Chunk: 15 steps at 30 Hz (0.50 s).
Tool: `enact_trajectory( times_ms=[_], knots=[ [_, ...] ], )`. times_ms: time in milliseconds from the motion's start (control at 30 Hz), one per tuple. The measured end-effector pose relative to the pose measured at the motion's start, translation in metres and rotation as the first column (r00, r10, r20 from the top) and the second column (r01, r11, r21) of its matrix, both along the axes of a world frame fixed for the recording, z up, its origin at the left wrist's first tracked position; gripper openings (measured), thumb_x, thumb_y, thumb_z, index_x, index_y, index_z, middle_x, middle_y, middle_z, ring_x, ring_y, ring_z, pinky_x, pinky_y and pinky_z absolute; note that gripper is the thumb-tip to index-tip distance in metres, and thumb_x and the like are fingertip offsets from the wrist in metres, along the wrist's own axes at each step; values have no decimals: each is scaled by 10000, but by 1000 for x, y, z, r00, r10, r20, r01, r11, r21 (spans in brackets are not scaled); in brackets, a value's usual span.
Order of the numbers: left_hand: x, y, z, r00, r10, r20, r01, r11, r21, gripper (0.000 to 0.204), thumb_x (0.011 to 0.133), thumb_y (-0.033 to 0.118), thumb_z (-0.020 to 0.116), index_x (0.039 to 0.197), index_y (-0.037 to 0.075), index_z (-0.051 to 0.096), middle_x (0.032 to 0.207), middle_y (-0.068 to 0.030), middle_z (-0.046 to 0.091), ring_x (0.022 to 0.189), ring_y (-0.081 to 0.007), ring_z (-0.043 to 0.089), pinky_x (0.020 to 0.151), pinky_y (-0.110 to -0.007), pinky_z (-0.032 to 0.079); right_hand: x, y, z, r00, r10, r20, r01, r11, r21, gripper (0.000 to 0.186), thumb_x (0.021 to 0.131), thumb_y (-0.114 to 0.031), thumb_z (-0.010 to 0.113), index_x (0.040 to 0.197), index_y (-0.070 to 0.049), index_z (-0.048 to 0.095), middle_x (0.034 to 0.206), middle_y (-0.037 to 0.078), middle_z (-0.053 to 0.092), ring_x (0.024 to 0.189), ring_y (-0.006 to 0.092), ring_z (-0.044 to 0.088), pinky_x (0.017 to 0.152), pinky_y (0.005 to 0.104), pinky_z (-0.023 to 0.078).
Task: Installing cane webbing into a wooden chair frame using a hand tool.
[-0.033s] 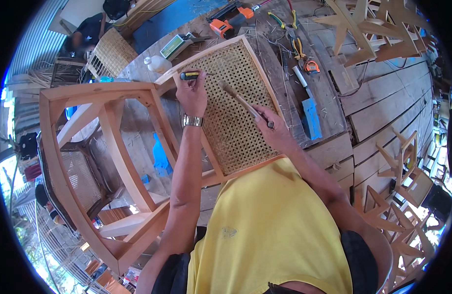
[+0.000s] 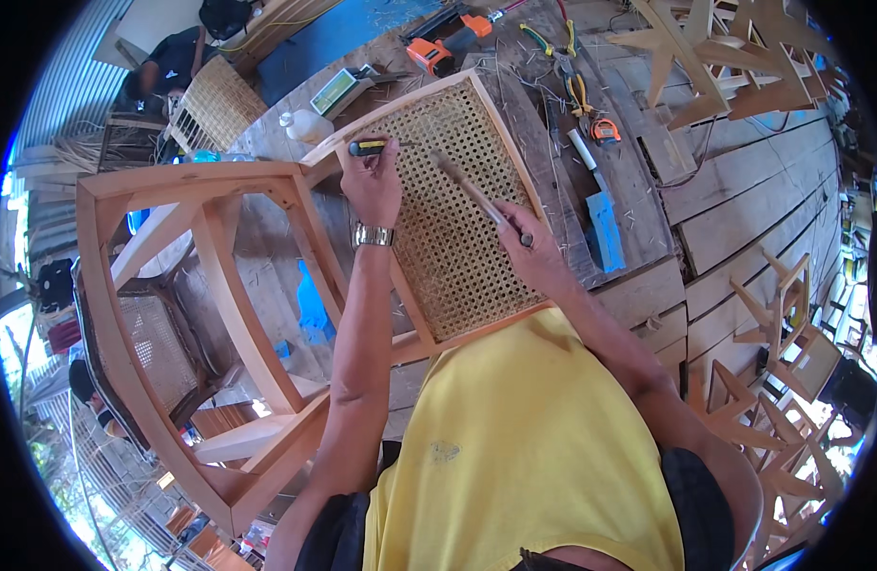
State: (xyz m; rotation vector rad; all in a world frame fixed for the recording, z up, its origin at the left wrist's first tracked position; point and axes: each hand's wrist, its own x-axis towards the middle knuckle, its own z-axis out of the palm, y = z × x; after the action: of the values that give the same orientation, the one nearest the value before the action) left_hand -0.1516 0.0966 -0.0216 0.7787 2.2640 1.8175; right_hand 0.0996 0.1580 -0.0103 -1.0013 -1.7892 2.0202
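A wooden chair frame (image 2: 253,314) with a woven cane panel (image 2: 438,257) lies in front of me on a worktable. Over the panel's left border my left hand (image 2: 373,186) is closed around a screwdriver (image 2: 367,147) with a black and yellow handle. Its thin shaft points right, across the cane near the far left corner. My right hand (image 2: 536,252) grips a hammer (image 2: 476,198) by its pale handle, whose dark end sticks out beside the fingers. The blurred hammer head is above the cane, right of the screwdriver tip and apart from it.
An orange nail gun (image 2: 433,54), pliers (image 2: 573,86), an orange tape measure (image 2: 605,130) and blue tape (image 2: 605,231) lie on the worktable (image 2: 638,224). A plastic bottle (image 2: 307,125) stands far left. Wooden frames (image 2: 709,57) are stacked right. Another person (image 2: 177,62) sits far left.
The hammer head has shifted slightly right, away from the screwdriver. My left hand and the screwdriver have hardly moved.
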Motion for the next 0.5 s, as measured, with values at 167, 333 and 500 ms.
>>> enact_trajectory(
  times_ms=[167, 333, 500],
  knots=[
    [-13, 13, 1, 999, -31, 14, 31, 999, -13, 127, 909, 103, 752, 990, 53, 667, 886, 17, 678, 787, -43, 606, 716, -216, 507, -19, 18, -10, 985, -169, 37, 167, 984, 66, 349, 1023, -158, 555, 1347, -30, 565, 775, -36, 536, 640, 28, 477, 572, 215, 412],
    [-20, 20, -1, 997, -51, -62, 48, 998, -50, 122, 913, 100, 745, 982, 57, 654, 876, 6, 670, 775, -45, 603, 703, -219, 504, -32, 28, -11, 989, -148, 21, 145, 984, 106, 334, 1033, -175, 547, 1334, -35, 584, 776, -35, 539, 658, 33, 489, 588, 218, 422],
    [-21, 23, 1, 993, -120, 8, 120, 989, -84, 152, 901, 136, 772, 996, 67, 674, 884, 22, 690, 766, -44, 606, 708, -217, 509, -36, 29, -13, 991, -130, 31, 124, 981, 149, 346, 1036, -183, 544, 1349, -38, 575, 785, -32, 544, 683, 39, 499, 602, 221, 429]
  ],
)
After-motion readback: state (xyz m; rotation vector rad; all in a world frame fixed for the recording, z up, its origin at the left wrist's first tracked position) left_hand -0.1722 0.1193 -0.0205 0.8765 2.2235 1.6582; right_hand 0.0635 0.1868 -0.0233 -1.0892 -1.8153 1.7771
